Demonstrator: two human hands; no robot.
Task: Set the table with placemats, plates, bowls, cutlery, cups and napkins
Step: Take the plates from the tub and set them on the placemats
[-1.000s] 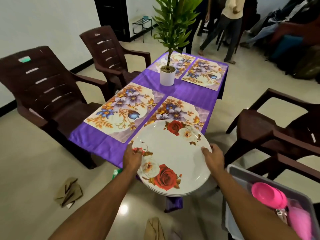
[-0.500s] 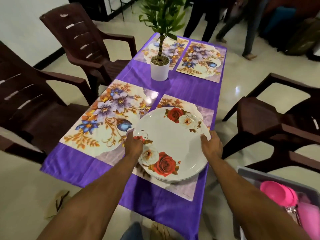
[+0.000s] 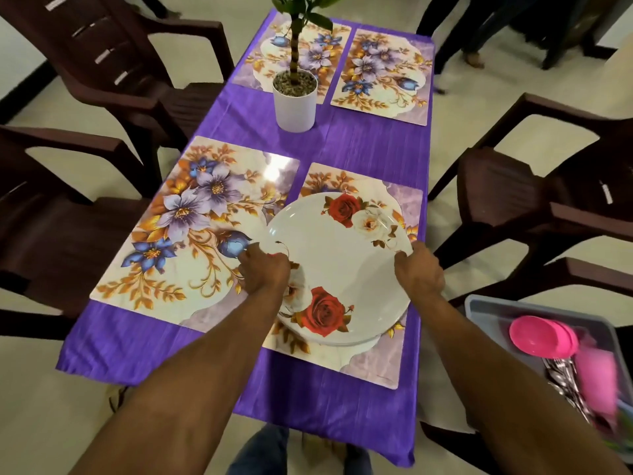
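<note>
While both hands, left (image 3: pixel 263 274) and right (image 3: pixel 418 275), grasp opposite rims, the plates (image 3: pixel 337 265) sit squarely over the near-right placemat (image 3: pixel 406 200).

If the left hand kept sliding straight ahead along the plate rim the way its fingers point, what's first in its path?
Probably nothing but the left near placemat: the left hand, gripping the plate stack, points up-left across its bare printed surface. The white plant pot stands well beyond and to the right, though depth is uncertain.
</note>
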